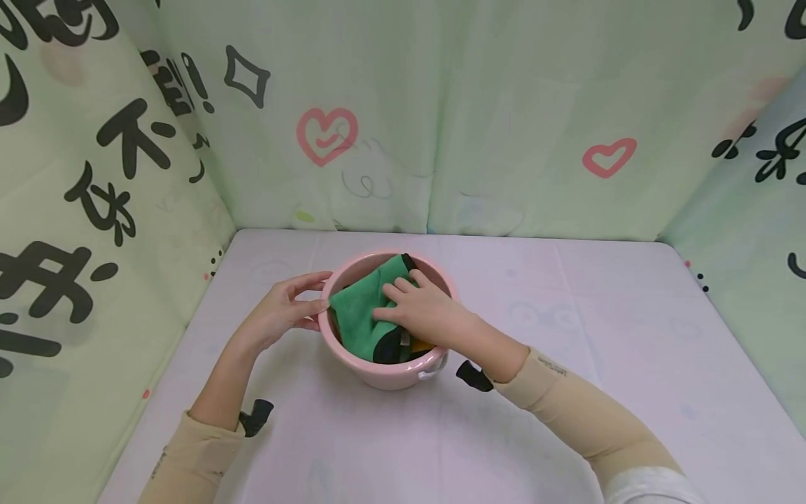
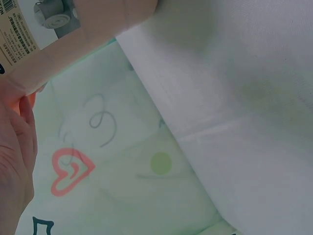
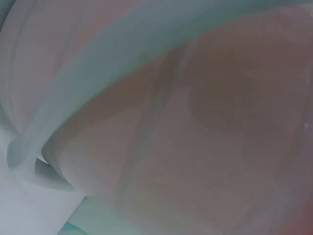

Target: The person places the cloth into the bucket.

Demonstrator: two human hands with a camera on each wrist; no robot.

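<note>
A pink bucket [image 1: 387, 378] stands upright on the table, stuffed with cloth items. On top lies a green cloth piece [image 1: 359, 315] with black end patches; its exact kind is unclear. Beneath it, a bit of orange-yellow cloth [image 1: 420, 344] shows. My left hand [image 1: 286, 308] holds the bucket's left rim, thumb at the edge and fingers along the outside. In the left wrist view, the left hand [image 2: 17, 152] touches the bucket wall beside a printed label [image 2: 19, 36]. From the right, my right hand [image 1: 431, 308] reaches over the rim, its bent fingers gripping the green cloth.
A pale handle [image 1: 434, 368] hangs at the bucket's front right; it crosses the right wrist view close up [image 3: 98, 73]. The white-covered table [image 1: 535, 420] is bordered by light green printed curtains [image 1: 504, 105] at the back and both sides.
</note>
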